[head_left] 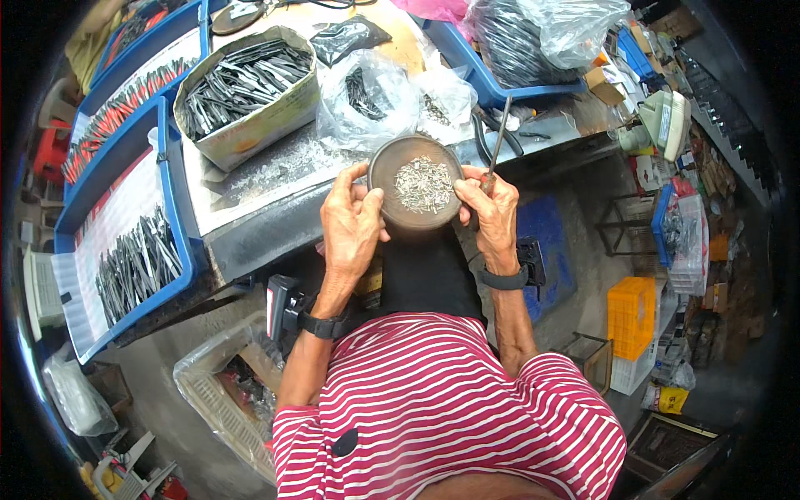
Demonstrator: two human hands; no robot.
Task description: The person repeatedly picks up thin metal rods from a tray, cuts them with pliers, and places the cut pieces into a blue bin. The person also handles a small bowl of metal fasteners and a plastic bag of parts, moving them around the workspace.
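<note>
A round brown bowl is held level over my lap, by the bench edge, with many small silvery pins lying in it. My left hand is closed on its left rim, thumb on top. On the opposite rim, my right hand grips the bowl between thumb and fingers. That same hand also keeps hold of a long thin screwdriver-like tool, its metal shaft pointing up and away and its reddish handle partly hidden by the fingers.
Beyond the bowl are an open plastic bag of dark parts and black-handled pliers. A large tin of dark metal strips stands left, beside blue trays of similar pieces. A yellow crate sits on the right.
</note>
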